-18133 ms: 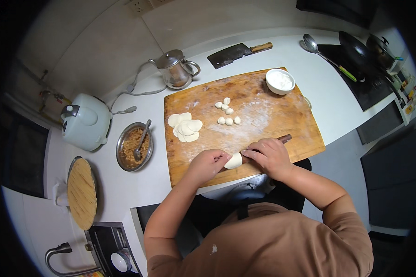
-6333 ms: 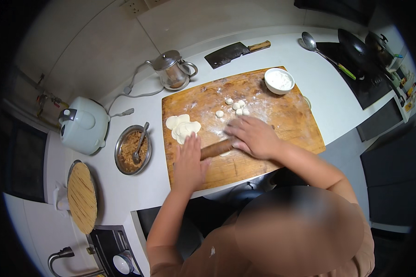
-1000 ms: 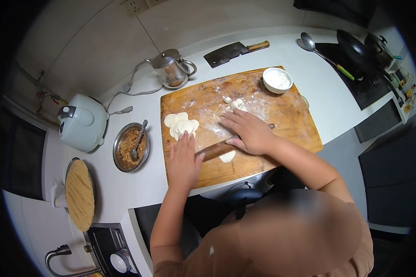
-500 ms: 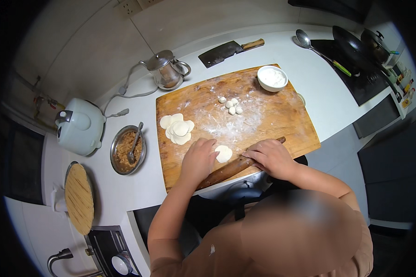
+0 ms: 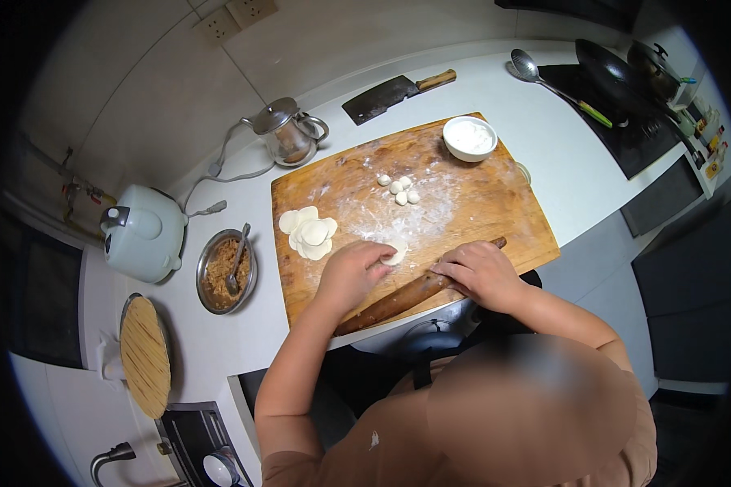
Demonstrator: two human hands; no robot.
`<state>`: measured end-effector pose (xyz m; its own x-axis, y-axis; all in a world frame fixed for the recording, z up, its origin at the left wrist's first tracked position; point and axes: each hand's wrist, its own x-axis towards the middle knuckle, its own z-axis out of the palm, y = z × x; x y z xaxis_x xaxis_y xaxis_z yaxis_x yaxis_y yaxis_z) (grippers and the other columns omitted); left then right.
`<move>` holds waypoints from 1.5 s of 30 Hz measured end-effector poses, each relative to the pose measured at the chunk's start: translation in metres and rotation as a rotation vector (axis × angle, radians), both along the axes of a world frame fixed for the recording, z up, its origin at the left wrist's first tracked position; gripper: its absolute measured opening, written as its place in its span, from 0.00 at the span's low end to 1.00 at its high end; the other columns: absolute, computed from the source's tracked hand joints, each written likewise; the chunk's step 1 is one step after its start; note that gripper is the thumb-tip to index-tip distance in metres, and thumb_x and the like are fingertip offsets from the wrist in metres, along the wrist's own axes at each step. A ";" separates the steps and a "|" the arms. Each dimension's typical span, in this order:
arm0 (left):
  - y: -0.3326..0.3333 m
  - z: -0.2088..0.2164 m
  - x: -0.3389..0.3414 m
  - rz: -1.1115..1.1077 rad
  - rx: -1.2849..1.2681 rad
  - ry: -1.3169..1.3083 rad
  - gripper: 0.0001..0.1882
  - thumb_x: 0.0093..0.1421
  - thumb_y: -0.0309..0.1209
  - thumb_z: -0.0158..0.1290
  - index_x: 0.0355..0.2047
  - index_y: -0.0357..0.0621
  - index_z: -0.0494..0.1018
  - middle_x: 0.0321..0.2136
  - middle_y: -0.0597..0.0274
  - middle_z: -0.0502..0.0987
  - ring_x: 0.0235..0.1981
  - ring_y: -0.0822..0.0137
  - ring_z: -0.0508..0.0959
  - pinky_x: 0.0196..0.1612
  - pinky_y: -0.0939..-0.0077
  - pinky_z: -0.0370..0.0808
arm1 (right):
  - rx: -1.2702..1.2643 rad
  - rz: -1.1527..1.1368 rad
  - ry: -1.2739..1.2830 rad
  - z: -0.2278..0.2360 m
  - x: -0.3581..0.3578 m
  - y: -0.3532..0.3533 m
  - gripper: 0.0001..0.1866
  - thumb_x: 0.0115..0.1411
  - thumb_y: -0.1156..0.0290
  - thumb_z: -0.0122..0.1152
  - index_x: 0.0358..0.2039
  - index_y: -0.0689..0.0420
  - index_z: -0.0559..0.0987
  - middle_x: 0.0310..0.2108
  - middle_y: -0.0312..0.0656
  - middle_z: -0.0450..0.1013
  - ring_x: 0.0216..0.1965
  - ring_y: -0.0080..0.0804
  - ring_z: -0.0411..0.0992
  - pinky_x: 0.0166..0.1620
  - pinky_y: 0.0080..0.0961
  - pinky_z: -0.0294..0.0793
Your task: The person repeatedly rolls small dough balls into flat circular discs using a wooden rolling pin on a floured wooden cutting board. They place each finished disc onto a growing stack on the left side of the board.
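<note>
A flattened round dough wrapper (image 5: 397, 252) is pinched at its left edge by my left hand (image 5: 353, 274), over the front of the floured wooden board (image 5: 508, 207). My right hand (image 5: 479, 272) rests with its fingers over the upper part of a brown rolling pin (image 5: 394, 304), which slants along the board's near edge. At the board's left, several rolled wrappers (image 5: 310, 234) overlap in a pile. Small dough balls (image 5: 400, 187) sit grouped behind the working spot. White flour fills a bowl (image 5: 468, 155) at the board's far right corner.
Left of the board stands a metal bowl (image 5: 253, 285) of filling with a spoon (image 5: 239, 261). Behind lie a cleaver (image 5: 379, 100) and a metal kettle (image 5: 288, 140). A pale green appliance (image 5: 148, 235) and a round lid-like slatted tray (image 5: 144, 357) are farther left. A skimmer (image 5: 525, 65) lies by the stove.
My left hand has moved a little away from me, its fingers now over the wrapper's edge, and the wrapper has shifted slightly farther back. The right hand stays on the rolling pin.
</note>
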<state>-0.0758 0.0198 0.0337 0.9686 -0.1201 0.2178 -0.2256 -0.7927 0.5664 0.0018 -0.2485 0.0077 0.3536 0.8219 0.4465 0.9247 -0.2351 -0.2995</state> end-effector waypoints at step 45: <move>-0.018 -0.015 -0.003 -0.008 -0.051 0.216 0.17 0.67 0.39 0.52 0.46 0.37 0.78 0.50 0.50 0.78 0.53 0.52 0.75 0.58 0.65 0.70 | 0.008 -0.042 -0.105 -0.004 0.019 0.011 0.15 0.58 0.66 0.57 0.46 0.50 0.78 0.41 0.35 0.73 0.44 0.35 0.72 0.46 0.32 0.70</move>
<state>-0.0792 0.0017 0.0184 0.9925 -0.1217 0.0113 -0.1006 -0.7608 0.6412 0.0204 -0.2371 0.0041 0.3391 0.8034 0.4895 0.9402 -0.2726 -0.2040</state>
